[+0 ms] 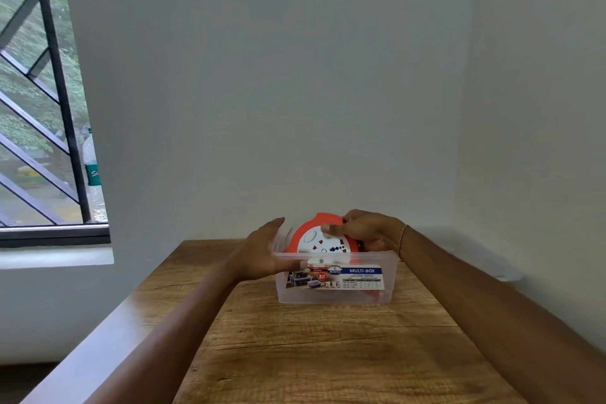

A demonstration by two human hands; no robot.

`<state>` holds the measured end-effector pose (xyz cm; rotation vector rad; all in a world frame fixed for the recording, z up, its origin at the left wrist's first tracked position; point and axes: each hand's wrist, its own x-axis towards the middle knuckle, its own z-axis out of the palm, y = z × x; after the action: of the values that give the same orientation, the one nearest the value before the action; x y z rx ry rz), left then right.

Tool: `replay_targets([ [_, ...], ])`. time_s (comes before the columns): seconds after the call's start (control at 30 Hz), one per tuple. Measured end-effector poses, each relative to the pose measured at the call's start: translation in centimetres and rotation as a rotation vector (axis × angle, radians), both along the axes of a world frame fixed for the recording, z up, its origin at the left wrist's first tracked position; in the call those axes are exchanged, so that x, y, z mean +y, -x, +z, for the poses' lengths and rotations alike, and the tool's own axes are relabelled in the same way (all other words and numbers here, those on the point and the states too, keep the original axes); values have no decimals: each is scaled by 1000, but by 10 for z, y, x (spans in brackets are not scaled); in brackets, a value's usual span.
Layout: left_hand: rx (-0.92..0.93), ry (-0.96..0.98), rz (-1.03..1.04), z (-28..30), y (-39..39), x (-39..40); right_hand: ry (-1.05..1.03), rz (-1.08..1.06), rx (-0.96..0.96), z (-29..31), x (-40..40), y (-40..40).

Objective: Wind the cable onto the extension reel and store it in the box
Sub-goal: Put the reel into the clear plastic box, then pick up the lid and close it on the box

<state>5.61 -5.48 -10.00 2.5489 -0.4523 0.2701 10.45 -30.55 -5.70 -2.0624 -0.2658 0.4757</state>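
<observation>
Box (334,292) label: "JOYO MULTI-BOX"; right hand (364,229) grips reel (314,239).

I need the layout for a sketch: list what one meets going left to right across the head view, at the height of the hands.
Window frame → left hand, fingers straight against the box's left end → clear plastic box → right hand, gripping the top of the orange reel standing in the box → bare wall.
</observation>
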Motion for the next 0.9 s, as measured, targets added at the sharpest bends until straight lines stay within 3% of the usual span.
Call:
replay_targets([
  [0.17,1,-21,11,1,0,-2,106,-23,-66,-3,-1,-4],
  [0.3,11,-58,-6,3,-1,0,546,-5,-326,-9,5,3],
  [0.43,68,-32,7,14,-1,-2,693,-7,-429,-14,7,7],
  [0.57,15,-75,49,27,-5,-18,719,-51,-632,-8,-2,8],
  [0.67,-9,-148,43,34,-8,-38,521,-103,-780,4,-22,12],
  [0.77,-32,-179,-1,42,-12,-63,319,-214,-835,14,-55,16],
  [0.9,-73,-231,-121,52,-15,-108,400,-243,-761,10,-112,22],
])
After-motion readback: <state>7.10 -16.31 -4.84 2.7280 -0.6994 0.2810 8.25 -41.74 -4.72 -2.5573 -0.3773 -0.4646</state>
